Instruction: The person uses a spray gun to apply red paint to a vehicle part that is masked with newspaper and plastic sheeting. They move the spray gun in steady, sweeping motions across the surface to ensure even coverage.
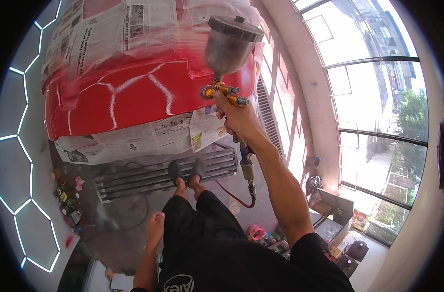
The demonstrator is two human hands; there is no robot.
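My right hand point(235, 115) is wrapped round the handle of a spray gun point(214, 90) with an orange body and a grey paint cup point(230, 46) on top. A small filter point(248, 168) and a dark red hose point(241, 205) hang below its grip. The gun is held over the right part of a red-painted vehicle panel point(144, 97), which bears pale branching lines. Masking newspaper point(129, 136) borders the panel above and below. Low at my side, my left hand point(156, 225) hangs loosely curled, with nothing visible in it.
My feet stand on a slatted metal bench point(134, 182) before the panel. Cans and small containers point(68, 204) line the floor at left. At right are tall windows point(377, 102), a floor grate point(270, 117), a metal box point(334, 214) and a pink container point(255, 232).
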